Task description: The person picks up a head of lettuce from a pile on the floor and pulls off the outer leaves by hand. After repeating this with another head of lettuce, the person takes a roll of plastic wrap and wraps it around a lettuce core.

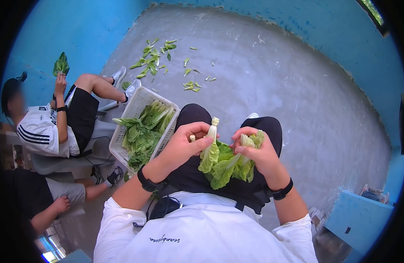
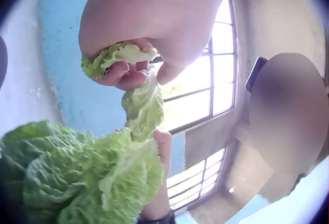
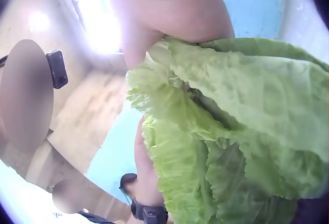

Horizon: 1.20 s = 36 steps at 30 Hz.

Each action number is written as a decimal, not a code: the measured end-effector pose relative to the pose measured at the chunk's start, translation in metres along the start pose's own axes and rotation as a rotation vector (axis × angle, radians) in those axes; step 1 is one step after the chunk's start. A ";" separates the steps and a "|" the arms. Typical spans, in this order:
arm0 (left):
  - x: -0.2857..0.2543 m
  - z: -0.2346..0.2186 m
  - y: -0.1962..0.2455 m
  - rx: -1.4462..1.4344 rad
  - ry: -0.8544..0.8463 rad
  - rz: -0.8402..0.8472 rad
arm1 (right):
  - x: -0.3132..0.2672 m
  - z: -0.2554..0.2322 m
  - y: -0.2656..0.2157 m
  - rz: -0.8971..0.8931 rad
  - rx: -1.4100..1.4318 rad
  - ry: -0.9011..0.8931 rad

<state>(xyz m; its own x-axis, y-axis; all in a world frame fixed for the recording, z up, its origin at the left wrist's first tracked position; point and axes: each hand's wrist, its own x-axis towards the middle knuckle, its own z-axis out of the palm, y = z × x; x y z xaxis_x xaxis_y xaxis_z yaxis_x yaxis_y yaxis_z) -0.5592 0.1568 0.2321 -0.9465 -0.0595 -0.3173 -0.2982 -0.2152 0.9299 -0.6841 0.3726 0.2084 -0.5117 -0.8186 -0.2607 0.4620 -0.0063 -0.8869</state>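
My left hand [image 1: 191, 139] pinches a small pale-green leaf [image 1: 209, 157] by its stalk end between thumb and fingers; another whitish stalk end [image 1: 192, 137] pokes out of the same hand. In the left wrist view, the hand [image 2: 149, 23] also has a curly leaf piece [image 2: 121, 58] within its curled fingers. My right hand [image 1: 259, 153] grips a bunch of leafy greens [image 1: 228, 168] hanging over my lap. The right wrist view shows these broad leaves [image 3: 257, 95] spreading below the right hand [image 3: 175, 13], whose fingertips they hide.
A white plastic basket [image 1: 116, 142] of leafy greens [image 1: 143, 133] stands left of my legs. Loose leaves [image 1: 151, 59] lie on the grey floor [image 1: 237, 65] ahead. One seated person [image 1: 44, 125] at left holds up a leaf [image 1: 61, 64]; another [image 1: 31, 193] sits nearer. A blue box [image 1: 359, 219] is at right.
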 end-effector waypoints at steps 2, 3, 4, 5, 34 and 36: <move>0.000 0.006 0.003 -0.165 -0.004 -0.076 | -0.001 0.006 -0.005 0.029 -0.041 0.004; 0.000 0.006 0.002 -0.161 -0.011 -0.072 | 0.000 0.004 -0.003 0.044 -0.071 -0.008; 0.001 0.002 -0.003 -0.159 -0.040 -0.064 | 0.000 0.001 -0.001 0.034 -0.082 -0.018; 0.000 -0.005 -0.012 -0.158 -0.069 -0.056 | 0.000 0.000 0.002 0.024 -0.093 -0.029; -0.002 0.013 0.019 0.696 -0.145 0.146 | -0.001 0.013 -0.003 0.004 -0.314 -0.042; -0.003 0.009 0.021 0.699 -0.160 0.170 | -0.001 0.014 -0.008 0.041 -0.235 -0.094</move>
<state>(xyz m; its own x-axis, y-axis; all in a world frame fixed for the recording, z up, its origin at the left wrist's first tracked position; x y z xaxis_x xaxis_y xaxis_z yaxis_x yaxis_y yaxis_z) -0.5638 0.1617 0.2541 -0.9771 0.1177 -0.1772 -0.1047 0.4593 0.8821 -0.6770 0.3658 0.2208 -0.4216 -0.8652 -0.2713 0.2945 0.1523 -0.9434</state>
